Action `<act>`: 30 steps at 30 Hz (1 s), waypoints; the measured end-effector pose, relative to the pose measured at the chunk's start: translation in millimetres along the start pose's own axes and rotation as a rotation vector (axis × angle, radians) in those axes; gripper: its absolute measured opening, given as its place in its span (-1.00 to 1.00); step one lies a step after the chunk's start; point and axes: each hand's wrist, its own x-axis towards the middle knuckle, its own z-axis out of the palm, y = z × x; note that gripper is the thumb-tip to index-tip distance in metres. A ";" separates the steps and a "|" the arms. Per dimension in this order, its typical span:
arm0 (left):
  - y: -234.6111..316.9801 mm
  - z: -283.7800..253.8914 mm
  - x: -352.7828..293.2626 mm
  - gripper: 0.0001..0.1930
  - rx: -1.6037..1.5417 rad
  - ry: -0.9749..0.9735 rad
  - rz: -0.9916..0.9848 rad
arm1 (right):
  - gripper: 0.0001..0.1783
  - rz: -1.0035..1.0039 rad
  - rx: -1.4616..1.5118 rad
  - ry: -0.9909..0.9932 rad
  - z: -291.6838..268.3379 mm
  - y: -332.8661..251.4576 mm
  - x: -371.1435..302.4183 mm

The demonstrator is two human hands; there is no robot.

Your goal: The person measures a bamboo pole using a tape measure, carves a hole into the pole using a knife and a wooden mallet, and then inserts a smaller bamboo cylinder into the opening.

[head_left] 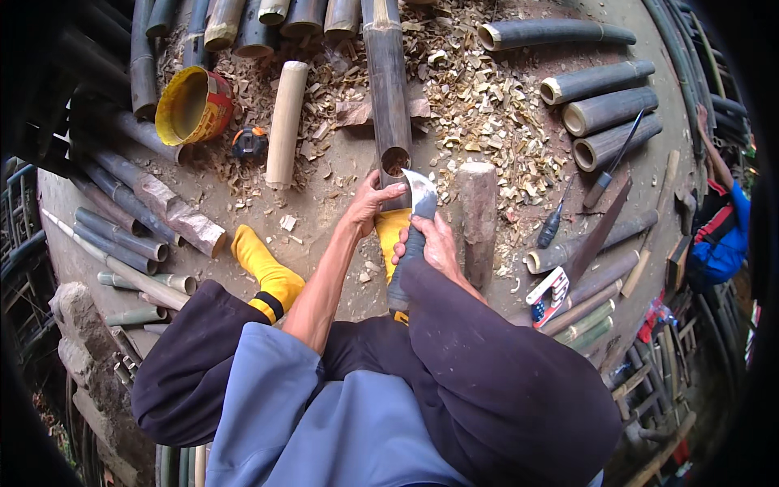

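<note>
A long dark bamboo pole (387, 89) points toward me from the top middle, its round open end facing me with some brownish bits inside. My left hand (372, 201) is closed on the pole's near end, thumb laid across just below the opening. In my right hand (436, 243) is a knife (421, 195) with a broad, hooked, pale metal blade and a long dark handle. The fingers wrap the handle close to the blade. The blade's tip is beside the pole's open end; I cannot tell whether they touch. One yellow-covered foot (393, 235) lies beneath the hands.
A reddish stone block (350, 114) lies under the pole. Wood chips (479, 97) cover the ground. A yellow-red bucket (203, 109), tape measure (249, 143) and peeled bamboo piece (287, 122) lie left. A handsaw (580, 252) and screwdriver (550, 227) are right. Another person (722, 219) is far right.
</note>
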 end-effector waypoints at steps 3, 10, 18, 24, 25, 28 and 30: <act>-2.7 -0.1 7.0 -0.42 0.108 0.017 -0.036 | -0.81 0.120 -0.002 0.049 -4.9 2.8 1.8; -0.3 12.9 11.7 -0.53 0.175 0.062 0.001 | -0.82 0.132 0.047 0.054 -6.4 -3.1 10.5; -0.6 18.1 15.9 -0.51 0.293 0.151 0.091 | -0.88 0.137 -0.032 -0.035 -18.2 -20.6 19.3; -2.2 16.9 12.0 -0.48 0.219 0.060 0.124 | -0.86 0.233 -0.035 -0.034 -17.5 -26.4 8.0; -3.1 18.0 15.2 -0.47 0.251 0.099 0.117 | -0.87 0.191 -0.080 -0.025 -15.6 -23.6 8.9; -3.2 19.3 18.4 -0.47 0.332 0.171 0.115 | -0.87 0.130 -0.038 0.005 -14.4 -16.9 17.8; -3.0 19.0 18.2 -0.47 0.379 0.206 0.122 | -0.87 0.121 -0.088 0.008 -16.9 -20.6 19.4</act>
